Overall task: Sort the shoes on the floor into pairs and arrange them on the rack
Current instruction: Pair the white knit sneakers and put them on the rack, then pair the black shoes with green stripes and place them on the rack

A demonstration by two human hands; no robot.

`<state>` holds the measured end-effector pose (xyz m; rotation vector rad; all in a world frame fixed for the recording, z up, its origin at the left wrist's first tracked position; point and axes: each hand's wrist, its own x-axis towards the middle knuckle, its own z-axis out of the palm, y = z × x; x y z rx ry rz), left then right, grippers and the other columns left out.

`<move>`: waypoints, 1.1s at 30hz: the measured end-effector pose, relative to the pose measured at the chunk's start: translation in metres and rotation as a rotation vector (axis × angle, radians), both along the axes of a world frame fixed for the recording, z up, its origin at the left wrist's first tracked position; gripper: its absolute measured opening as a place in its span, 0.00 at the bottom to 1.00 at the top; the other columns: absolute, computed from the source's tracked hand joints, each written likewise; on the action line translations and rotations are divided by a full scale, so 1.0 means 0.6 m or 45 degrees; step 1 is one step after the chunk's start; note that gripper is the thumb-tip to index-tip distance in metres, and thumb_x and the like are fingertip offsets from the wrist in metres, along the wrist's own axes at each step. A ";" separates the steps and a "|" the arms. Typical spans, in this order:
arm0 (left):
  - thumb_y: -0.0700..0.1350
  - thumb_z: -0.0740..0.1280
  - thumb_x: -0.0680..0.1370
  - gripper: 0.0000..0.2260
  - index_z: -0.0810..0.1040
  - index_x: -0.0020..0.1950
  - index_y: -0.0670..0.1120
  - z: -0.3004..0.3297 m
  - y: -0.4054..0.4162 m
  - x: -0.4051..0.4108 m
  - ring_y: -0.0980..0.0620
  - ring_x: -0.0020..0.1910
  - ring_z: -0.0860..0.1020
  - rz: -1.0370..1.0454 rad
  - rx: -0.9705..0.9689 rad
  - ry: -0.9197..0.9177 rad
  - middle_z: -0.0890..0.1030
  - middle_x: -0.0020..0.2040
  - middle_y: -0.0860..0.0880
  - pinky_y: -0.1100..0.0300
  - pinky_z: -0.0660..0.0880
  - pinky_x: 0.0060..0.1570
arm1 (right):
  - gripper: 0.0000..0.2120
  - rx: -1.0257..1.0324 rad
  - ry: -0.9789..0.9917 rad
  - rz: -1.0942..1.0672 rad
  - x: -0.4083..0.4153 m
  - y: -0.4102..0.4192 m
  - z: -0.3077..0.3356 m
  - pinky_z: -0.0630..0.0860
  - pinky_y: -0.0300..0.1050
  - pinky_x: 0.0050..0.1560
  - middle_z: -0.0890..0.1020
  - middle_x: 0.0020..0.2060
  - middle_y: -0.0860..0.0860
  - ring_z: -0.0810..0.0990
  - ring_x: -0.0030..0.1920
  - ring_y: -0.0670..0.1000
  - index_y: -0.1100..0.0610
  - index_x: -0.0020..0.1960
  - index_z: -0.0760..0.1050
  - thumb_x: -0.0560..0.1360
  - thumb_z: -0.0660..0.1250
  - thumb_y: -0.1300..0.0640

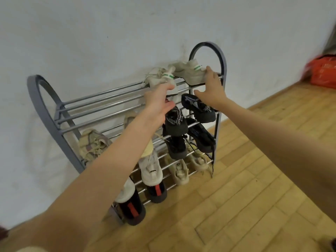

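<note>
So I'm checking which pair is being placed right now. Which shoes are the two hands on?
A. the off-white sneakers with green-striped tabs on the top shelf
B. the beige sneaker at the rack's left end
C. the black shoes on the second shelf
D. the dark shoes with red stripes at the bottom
A: the left hand and right hand both touch the off-white sneakers on the rack's top shelf.

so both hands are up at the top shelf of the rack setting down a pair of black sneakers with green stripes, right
Not quite. The sneakers on the top shelf are off-white, not black, as the head view shows. The left hand holds one off-white sneaker and the right hand touches the other sneaker, both with green stripes, on the top shelf of the rack. The black shoes sit a shelf lower.
</note>
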<state>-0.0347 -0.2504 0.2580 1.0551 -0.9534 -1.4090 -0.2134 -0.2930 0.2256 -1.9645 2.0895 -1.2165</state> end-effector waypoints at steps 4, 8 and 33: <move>0.43 0.70 0.71 0.24 0.63 0.64 0.47 -0.052 0.062 -0.009 0.50 0.52 0.78 0.188 -0.265 -0.372 0.76 0.54 0.47 0.53 0.78 0.51 | 0.37 0.049 0.095 0.005 -0.015 0.071 -0.030 0.63 0.58 0.69 0.61 0.72 0.64 0.62 0.71 0.64 0.61 0.78 0.48 0.77 0.65 0.54; 0.43 0.67 0.73 0.11 0.69 0.52 0.49 -0.131 0.116 -0.032 0.50 0.49 0.79 0.137 -0.294 -0.608 0.77 0.47 0.50 0.47 0.78 0.54 | 0.33 0.191 0.091 0.029 -0.053 0.165 -0.101 0.64 0.55 0.70 0.64 0.70 0.64 0.64 0.70 0.63 0.62 0.76 0.53 0.77 0.64 0.56; 0.41 0.65 0.77 0.23 0.66 0.72 0.43 -0.548 0.338 -0.216 0.46 0.61 0.75 -1.415 -0.532 -1.594 0.74 0.65 0.42 0.57 0.71 0.55 | 0.47 1.470 0.216 -0.493 -0.335 0.813 -0.648 0.60 0.58 0.71 0.59 0.73 0.61 0.60 0.73 0.63 0.55 0.78 0.47 0.71 0.72 0.47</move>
